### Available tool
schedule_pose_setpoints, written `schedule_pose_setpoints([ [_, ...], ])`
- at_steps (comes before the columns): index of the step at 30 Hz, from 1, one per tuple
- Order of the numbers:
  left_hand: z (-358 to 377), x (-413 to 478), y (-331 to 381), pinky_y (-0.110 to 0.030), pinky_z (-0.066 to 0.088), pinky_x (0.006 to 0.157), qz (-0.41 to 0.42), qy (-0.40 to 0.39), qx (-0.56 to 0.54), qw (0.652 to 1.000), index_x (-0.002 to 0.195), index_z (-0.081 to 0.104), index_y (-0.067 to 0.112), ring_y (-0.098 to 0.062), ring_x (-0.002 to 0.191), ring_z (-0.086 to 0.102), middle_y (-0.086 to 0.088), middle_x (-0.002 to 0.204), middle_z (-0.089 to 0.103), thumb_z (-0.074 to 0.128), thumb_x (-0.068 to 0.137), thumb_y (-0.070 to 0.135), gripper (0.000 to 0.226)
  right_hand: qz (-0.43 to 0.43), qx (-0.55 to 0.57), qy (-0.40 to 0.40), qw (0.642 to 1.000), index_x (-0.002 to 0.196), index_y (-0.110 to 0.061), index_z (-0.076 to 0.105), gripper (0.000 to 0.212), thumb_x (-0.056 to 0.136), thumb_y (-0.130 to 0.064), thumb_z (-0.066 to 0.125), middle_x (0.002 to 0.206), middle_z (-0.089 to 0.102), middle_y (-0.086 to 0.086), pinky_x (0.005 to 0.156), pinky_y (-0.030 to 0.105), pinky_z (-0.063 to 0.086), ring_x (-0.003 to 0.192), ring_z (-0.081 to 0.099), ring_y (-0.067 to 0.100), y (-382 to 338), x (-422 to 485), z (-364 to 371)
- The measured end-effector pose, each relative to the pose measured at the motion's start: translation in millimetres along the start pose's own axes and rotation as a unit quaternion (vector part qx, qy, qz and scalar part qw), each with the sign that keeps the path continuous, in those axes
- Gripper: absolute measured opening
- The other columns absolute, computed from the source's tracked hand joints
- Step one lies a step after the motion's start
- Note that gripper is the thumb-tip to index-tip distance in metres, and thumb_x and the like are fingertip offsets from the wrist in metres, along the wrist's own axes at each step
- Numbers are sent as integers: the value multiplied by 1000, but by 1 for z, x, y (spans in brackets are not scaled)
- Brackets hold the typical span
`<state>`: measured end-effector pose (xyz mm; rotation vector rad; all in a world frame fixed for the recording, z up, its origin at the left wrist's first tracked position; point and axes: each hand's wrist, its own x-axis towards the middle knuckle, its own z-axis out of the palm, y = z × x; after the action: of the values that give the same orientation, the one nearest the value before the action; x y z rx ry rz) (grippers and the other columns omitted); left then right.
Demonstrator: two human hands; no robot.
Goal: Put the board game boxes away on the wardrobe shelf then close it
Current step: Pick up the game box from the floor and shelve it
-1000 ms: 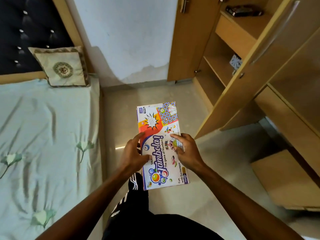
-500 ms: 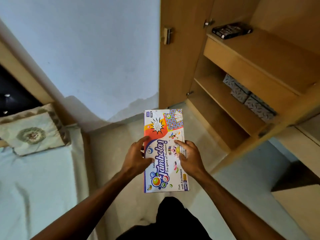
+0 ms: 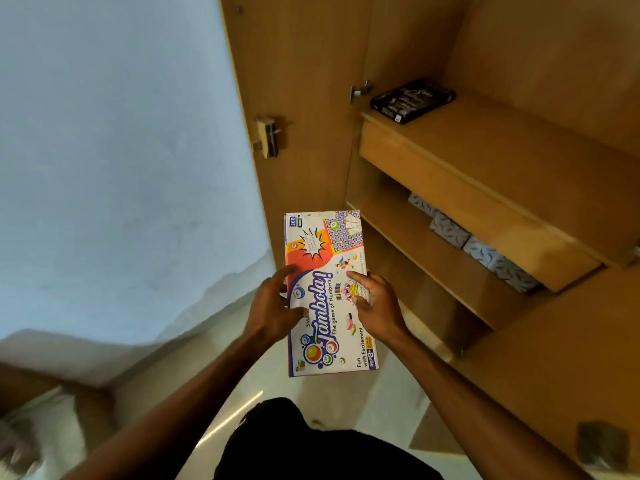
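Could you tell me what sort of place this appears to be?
Probably a bedroom at home: an open wooden wardrobe with shelves, a bed edge at lower left, and a plain painted wall. Both hands hold a Tambola game box.

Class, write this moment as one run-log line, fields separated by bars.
held: Tambola box | grip: left hand and right hand on its sides | wardrobe: open | upper shelf: black box | step: not yet shelved

A home bedroom, probably — open wooden wardrobe (image 3: 450, 168) with shelves, pale painted wall (image 3: 121, 168) left of it, blurred bedding (image 3: 31, 434) below-left.
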<state>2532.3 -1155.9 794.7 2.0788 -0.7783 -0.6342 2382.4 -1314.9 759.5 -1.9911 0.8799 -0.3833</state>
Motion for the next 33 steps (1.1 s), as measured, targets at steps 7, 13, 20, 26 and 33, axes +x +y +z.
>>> schedule_pose_setpoints([
  [7,16,168,45,-14,49,57,42,-56,-15,997,142,42,27,-10,86,62,0,119,61,79,72,6,81,26,12,55,998,130,-37,54,55,89,-1,57,128,53,-6,89,44,57,119,55,17,17,139,-40],
  [13,42,303,92,-23,59,69,90,-120,-5,989,143,41,26,-14,93,63,-3,124,60,79,73,9,82,60,38,129,989,128,-26,58,49,89,3,58,128,54,0,87,42,58,117,59,18,28,239,-85],
  [20,81,438,167,-12,52,60,122,-164,-28,979,141,43,19,-2,85,60,-1,114,64,75,75,-3,77,58,52,213,974,123,-22,62,50,84,8,61,121,55,-7,99,40,52,118,57,17,38,354,-157],
  [26,117,538,233,-33,62,68,133,-136,-42,981,139,44,22,-13,84,69,-3,108,68,74,73,1,76,74,70,200,974,122,-20,64,46,85,7,61,127,59,-1,97,42,54,118,59,18,56,467,-226],
  [33,149,647,300,-40,60,83,145,-133,22,980,126,60,20,-19,94,70,-3,115,69,75,75,1,56,64,-4,177,982,124,-13,61,37,89,-3,61,134,53,9,102,39,49,123,54,26,71,585,-293],
])
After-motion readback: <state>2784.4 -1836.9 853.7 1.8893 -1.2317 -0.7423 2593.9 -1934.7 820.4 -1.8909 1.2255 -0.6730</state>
